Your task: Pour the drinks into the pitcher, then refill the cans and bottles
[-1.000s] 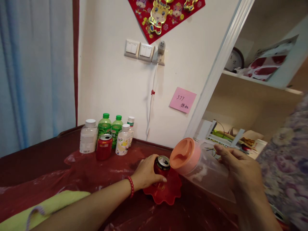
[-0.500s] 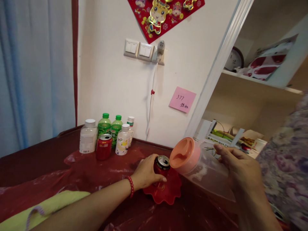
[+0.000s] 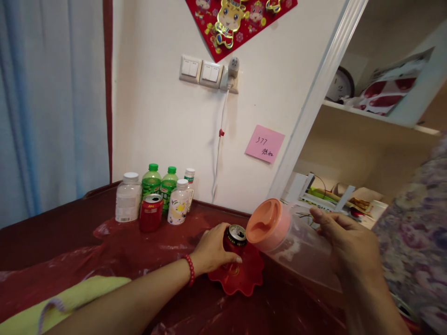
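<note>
My left hand (image 3: 213,251), a red bead bracelet at its wrist, is closed around an opened red drink can (image 3: 236,236) with a dark rim. The can stands upright in a red dish with a scalloped edge (image 3: 249,281). My right hand (image 3: 356,251) grips a clear plastic pitcher (image 3: 303,253), tilted to the left. Its orange lid (image 3: 265,223) is beside the can's top, with the spout edge close to the can's rim. Whether liquid is flowing I cannot tell.
Behind on the left stand another red can (image 3: 151,214), white bottles (image 3: 127,200) and green-capped bottles (image 3: 152,179). A yellow cloth (image 3: 73,295) lies at the left front. Crumpled red plastic sheeting covers the table (image 3: 139,251). Shelves (image 3: 377,116) rise at the right.
</note>
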Available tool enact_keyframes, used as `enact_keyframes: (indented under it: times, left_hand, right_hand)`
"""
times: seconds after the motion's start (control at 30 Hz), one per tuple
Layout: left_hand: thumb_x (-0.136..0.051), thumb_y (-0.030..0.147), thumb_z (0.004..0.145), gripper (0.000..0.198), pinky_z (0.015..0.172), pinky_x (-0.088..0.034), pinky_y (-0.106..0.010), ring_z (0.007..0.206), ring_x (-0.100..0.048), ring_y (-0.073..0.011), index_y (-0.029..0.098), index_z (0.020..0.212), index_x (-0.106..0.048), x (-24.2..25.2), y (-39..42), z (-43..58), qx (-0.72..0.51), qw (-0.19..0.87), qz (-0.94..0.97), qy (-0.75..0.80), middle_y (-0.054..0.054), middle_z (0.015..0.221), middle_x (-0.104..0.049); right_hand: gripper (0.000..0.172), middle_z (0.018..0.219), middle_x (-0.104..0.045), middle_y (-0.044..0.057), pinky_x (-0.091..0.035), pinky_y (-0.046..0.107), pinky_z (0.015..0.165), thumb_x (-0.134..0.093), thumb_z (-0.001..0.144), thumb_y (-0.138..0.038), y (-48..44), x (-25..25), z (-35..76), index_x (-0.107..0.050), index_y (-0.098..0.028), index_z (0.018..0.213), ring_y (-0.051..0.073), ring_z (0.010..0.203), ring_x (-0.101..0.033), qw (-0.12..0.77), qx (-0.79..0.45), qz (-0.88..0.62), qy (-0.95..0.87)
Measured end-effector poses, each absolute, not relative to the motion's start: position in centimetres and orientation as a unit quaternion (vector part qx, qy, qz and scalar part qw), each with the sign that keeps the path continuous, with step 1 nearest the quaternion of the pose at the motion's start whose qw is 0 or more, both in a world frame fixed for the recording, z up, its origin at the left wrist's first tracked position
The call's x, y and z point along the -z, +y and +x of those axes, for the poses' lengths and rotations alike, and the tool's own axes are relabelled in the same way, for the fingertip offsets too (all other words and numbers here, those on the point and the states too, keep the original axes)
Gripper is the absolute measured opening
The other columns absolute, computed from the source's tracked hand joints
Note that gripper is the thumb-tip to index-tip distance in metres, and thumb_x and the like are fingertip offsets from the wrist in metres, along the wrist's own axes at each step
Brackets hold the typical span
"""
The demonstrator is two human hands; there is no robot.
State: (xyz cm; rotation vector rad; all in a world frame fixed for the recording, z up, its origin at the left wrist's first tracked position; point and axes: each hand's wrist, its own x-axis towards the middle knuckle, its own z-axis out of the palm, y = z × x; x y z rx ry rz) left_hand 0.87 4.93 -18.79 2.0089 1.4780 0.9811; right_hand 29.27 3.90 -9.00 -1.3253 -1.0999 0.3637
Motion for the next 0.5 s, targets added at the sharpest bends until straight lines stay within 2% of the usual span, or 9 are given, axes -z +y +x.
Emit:
enact_keyframes:
  times: [0.5]
  left_hand:
    - [-0.097, 0.04, 0.057, 0.077, 0.098, -0.048, -0.047, 0.118, -0.064, -0.0359, 0.023, 0.123, -0.061, 18.87, 4.9, 0.85, -0.362, 0.229, 0.727, 0.537, -0.008, 0.127, -0.072]
  right_hand:
    - [0.07, 0.062, -0.058, 0.002, -0.032, 0.026, 0.056, -0.084, 0.051, -0.084, 3.5, 8.73, 28.93, -0.072, -0.018, 0.073, 0.016, 0.063, -0.049, 0.632, -0.146, -0.584, -0.488]
